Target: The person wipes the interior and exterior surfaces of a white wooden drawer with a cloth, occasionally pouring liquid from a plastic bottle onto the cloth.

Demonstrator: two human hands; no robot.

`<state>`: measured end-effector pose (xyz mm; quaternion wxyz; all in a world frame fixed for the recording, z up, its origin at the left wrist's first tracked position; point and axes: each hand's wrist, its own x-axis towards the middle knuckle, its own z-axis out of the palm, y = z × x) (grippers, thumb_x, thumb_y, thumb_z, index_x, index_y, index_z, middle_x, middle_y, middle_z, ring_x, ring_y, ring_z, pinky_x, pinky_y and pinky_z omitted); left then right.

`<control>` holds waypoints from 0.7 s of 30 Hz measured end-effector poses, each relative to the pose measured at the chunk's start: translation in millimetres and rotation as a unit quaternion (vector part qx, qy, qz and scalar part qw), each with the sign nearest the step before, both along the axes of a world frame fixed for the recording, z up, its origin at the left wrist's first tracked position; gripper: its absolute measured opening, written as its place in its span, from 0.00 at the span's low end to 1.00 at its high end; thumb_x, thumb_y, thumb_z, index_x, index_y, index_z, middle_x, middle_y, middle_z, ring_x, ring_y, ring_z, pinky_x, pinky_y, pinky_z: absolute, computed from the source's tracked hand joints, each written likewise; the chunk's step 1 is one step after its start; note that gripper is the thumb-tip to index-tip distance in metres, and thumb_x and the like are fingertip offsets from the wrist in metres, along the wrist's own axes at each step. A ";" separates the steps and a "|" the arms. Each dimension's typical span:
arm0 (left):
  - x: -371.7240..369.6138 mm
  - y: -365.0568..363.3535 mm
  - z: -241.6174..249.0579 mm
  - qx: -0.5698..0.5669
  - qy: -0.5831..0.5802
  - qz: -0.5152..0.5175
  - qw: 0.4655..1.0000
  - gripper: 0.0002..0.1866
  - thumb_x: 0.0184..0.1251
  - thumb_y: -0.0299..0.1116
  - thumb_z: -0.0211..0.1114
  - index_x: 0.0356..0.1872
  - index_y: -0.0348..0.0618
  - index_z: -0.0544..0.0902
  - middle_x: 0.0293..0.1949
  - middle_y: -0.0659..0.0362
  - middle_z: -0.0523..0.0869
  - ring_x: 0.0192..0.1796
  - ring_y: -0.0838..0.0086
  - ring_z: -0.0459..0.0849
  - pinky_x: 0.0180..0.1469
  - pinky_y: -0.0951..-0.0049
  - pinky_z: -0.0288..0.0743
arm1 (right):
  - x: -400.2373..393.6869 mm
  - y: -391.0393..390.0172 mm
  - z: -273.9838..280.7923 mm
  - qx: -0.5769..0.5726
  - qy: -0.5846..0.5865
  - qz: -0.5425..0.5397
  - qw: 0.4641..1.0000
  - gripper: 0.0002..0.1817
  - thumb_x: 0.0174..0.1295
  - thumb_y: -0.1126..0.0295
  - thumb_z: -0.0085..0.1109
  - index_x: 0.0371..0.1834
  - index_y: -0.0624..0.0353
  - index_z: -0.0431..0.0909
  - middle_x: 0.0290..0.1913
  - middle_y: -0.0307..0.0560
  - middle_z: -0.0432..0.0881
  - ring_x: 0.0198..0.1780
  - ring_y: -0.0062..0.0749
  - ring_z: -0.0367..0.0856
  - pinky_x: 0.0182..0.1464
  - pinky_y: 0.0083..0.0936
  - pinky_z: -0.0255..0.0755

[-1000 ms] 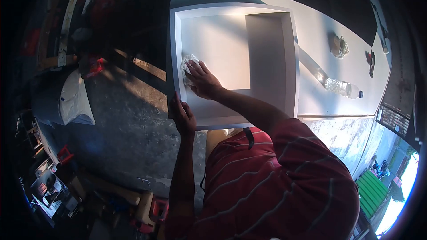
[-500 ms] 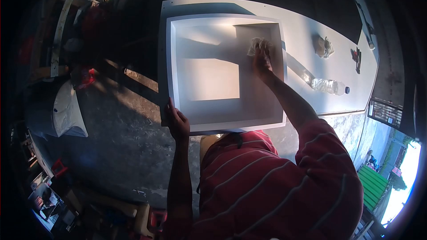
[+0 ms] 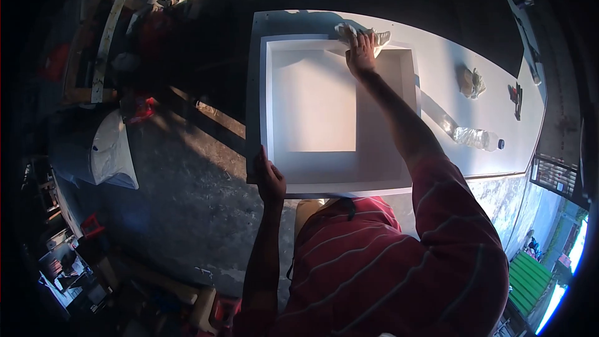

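Note:
A shallow white open box (image 3: 269, 106) lies on a white worktable, its open side facing me and its inside partly sunlit. My left hand (image 3: 272, 181) is closed around the box's near left corner, with fingers along the outer left side. At the far rim, right of its middle, my right hand (image 3: 360, 57) presses a crumpled pale cloth (image 3: 382, 39) against the edge. The cloth spreads out on both sides of the fingers and hides part of that rim.
On the white worktable (image 3: 440, 68), to the right, are a crumpled bundle (image 3: 472, 82), a small dark tool (image 3: 516, 100) and a clear plastic bottle (image 3: 477, 138) on its side. A curved pale panel (image 3: 112, 153) stands on the floor at left.
My right hand has moved with the cloth from inside the box's right part up onto the far rim. My left hand keeps its hold at the corner. The whole view has shifted slightly.

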<state>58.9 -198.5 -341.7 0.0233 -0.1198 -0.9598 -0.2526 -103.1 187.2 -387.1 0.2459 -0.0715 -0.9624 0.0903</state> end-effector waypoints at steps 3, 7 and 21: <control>-2.0 2.0 0.9 0.017 -0.002 -0.007 1.000 0.27 0.67 0.21 0.47 0.69 0.39 0.60 0.64 0.43 0.68 0.66 0.50 0.66 0.67 0.56 0.61 | -38.2 -78.4 4.5 -0.015 0.019 0.080 0.996 0.32 0.51 0.77 0.51 0.65 0.64 0.61 0.64 0.67 0.64 0.68 0.57 0.59 0.73 0.57 0.43; -2.7 0.9 -0.1 0.033 -0.002 -0.011 0.999 0.25 0.70 0.25 0.46 0.68 0.37 0.60 0.63 0.42 0.69 0.65 0.49 0.67 0.66 0.57 0.63 | -80.4 -161.1 12.0 -0.088 0.002 0.203 0.975 0.27 0.58 0.77 0.47 0.64 0.55 0.66 0.71 0.56 0.59 0.76 0.52 0.46 0.76 0.52 0.38; -2.6 -2.0 -3.2 0.121 -0.001 0.010 0.993 0.27 0.74 0.33 0.45 0.70 0.34 0.55 0.64 0.38 0.66 0.64 0.47 0.68 0.63 0.57 0.65 | 18.5 -188.5 39.3 -0.060 -0.149 0.445 0.881 0.26 0.57 0.75 0.57 0.60 0.44 0.73 0.73 0.45 0.59 0.77 0.41 0.46 0.76 0.51 0.36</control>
